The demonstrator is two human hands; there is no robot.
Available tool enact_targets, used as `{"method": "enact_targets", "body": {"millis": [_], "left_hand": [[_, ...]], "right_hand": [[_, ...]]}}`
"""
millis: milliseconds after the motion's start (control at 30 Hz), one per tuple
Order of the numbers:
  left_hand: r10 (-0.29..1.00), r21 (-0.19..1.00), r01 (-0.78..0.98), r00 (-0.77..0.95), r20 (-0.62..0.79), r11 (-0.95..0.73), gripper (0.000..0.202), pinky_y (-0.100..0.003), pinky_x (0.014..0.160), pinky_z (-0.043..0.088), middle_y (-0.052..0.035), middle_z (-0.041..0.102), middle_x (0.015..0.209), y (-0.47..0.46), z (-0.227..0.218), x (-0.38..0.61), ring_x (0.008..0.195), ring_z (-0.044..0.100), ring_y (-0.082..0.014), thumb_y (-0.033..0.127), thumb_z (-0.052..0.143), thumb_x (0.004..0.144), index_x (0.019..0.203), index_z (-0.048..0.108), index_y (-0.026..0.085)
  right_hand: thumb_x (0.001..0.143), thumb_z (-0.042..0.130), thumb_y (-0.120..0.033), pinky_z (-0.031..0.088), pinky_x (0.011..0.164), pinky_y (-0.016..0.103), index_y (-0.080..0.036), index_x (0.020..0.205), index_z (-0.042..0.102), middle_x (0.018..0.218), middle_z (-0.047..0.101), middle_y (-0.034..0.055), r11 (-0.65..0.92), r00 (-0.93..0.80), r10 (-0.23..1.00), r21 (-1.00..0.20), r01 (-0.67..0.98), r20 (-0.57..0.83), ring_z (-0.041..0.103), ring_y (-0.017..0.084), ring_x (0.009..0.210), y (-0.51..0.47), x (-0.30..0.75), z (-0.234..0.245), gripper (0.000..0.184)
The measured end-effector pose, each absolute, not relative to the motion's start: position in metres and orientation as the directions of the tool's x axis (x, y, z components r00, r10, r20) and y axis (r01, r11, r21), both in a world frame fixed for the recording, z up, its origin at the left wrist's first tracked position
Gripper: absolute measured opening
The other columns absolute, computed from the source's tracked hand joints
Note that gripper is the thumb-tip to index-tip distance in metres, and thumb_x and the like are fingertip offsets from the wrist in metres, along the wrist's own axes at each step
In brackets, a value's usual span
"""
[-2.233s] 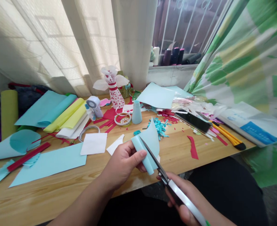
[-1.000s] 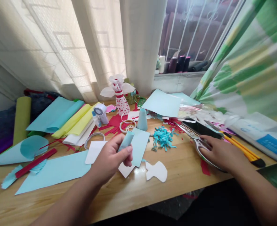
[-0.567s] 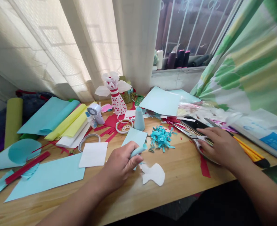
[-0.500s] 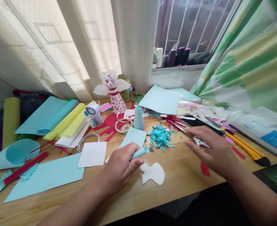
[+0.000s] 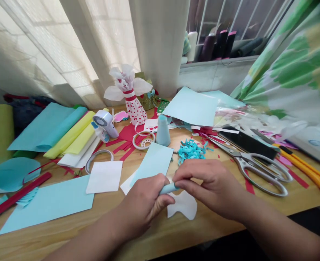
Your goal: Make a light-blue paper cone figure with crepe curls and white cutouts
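Observation:
A small light-blue paper tube (image 5: 167, 189) is wrapped in the fingers of my left hand (image 5: 145, 197), its end sticking out to the right. My right hand (image 5: 210, 185) pinches that end between thumb and fingertips. Below the tube, a white paper cutout (image 5: 184, 206) lies on the table, partly covered by my hands. Silver scissors (image 5: 249, 163) rest with open handles to the right of my right hand. Just beyond the hands are a pile of shredded blue paper (image 5: 191, 151) and a light-blue paper cone (image 5: 163, 132).
Light-blue sheets (image 5: 53, 204), a white square (image 5: 105, 177), tape rolls (image 5: 143, 140) and red strips lie about the wooden table. Farther back stands a heart-patterned paper figure (image 5: 135, 108). A black phone (image 5: 247, 145) and a yellow cutter (image 5: 301, 165) lie on the right.
My right hand has let go of the scissors, now lying on the table, and has moved left to the tube's end. My left hand still holds the tube.

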State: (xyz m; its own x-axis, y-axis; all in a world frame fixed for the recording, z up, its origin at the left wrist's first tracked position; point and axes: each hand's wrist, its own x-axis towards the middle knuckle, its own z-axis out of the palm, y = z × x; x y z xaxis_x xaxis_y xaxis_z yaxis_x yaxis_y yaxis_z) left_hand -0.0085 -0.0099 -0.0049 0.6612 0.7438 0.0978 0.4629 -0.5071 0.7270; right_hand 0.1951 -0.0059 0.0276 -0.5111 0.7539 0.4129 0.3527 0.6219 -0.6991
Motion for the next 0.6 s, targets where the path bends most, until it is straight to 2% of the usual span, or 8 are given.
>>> {"method": "enact_targets", "body": {"millis": [133, 300, 400, 500, 533, 600], "left_hand": [[0.688, 0.864, 0.358, 0.725, -0.017, -0.356, 0.04, -0.023, 0.066, 0.035, -0.0001, 0.05, 0.079, -0.012, -0.001, -0.007, 0.07, 0.046, -0.0143, 0.054, 0.031, 0.09, 0.092, 0.051, 0.02], [0.659, 0.955, 0.282, 0.735, -0.156, -0.09, 0.053, -0.024, 0.066, 0.036, -0.0007, 0.046, 0.077, -0.013, 0.004, -0.007, 0.07, 0.041, -0.0151, 0.064, 0.027, 0.086, 0.089, 0.054, 0.018], [0.684, 0.966, 0.252, 0.715, -0.144, -0.061, 0.047, -0.023, 0.066, 0.036, -0.0001, 0.046, 0.076, -0.014, 0.003, -0.007, 0.07, 0.041, -0.0143, 0.059, 0.033, 0.087, 0.088, 0.055, 0.018], [0.73, 0.971, 0.228, 0.676, -0.1, -0.078, 0.042, -0.023, 0.07, 0.037, -0.0009, 0.052, 0.08, -0.015, 0.0, -0.008, 0.074, 0.045, -0.015, 0.056, 0.037, 0.087, 0.087, 0.057, 0.019], [0.738, 0.972, 0.221, 0.667, -0.096, -0.074, 0.043, -0.023, 0.07, 0.037, -0.0012, 0.053, 0.08, -0.016, -0.001, -0.008, 0.075, 0.047, -0.0153, 0.057, 0.037, 0.087, 0.086, 0.058, 0.019], [0.74, 0.978, 0.203, 0.664, -0.109, -0.038, 0.046, -0.022, 0.065, 0.037, -0.0003, 0.052, 0.072, -0.017, -0.003, -0.008, 0.068, 0.046, -0.0142, 0.058, 0.038, 0.086, 0.084, 0.059, 0.018]], "right_hand": [[0.085, 0.058, -0.016, 0.044, 0.062, 0.018, -0.016, 0.078, 0.065, 0.07, 0.066, 0.0012, 0.635, -0.604, 0.685, -0.739, 0.223, 0.407, 0.059, 0.009, 0.065, 0.003, 0.197, 0.022, 0.01], [0.087, 0.056, -0.016, 0.043, 0.064, 0.019, -0.014, 0.079, 0.063, 0.071, 0.063, 0.0011, 0.625, -0.623, 0.679, -0.75, 0.215, 0.387, 0.057, 0.009, 0.067, 0.002, 0.197, 0.019, 0.011], [0.089, 0.054, -0.023, 0.044, 0.068, 0.021, -0.015, 0.091, 0.062, 0.079, 0.063, 0.0028, 0.59, -0.598, 0.707, -0.782, 0.202, 0.379, 0.057, 0.01, 0.072, -0.001, 0.198, 0.017, 0.012], [0.082, 0.064, -0.036, 0.047, 0.074, 0.025, -0.016, 0.111, 0.057, 0.091, 0.062, 0.0055, 0.601, -0.606, 0.683, -0.785, 0.149, 0.408, 0.057, 0.014, 0.08, -0.004, 0.196, 0.013, 0.035], [0.08, 0.066, -0.036, 0.047, 0.076, 0.026, -0.017, 0.114, 0.056, 0.093, 0.062, 0.006, 0.621, -0.607, 0.667, -0.772, 0.134, 0.431, 0.057, 0.015, 0.083, -0.005, 0.195, 0.011, 0.041], [0.081, 0.066, -0.032, 0.048, 0.077, 0.026, -0.019, 0.115, 0.056, 0.094, 0.062, 0.0063, 0.656, -0.598, 0.648, -0.745, 0.122, 0.472, 0.057, 0.015, 0.086, -0.006, 0.191, 0.009, 0.038]]}}
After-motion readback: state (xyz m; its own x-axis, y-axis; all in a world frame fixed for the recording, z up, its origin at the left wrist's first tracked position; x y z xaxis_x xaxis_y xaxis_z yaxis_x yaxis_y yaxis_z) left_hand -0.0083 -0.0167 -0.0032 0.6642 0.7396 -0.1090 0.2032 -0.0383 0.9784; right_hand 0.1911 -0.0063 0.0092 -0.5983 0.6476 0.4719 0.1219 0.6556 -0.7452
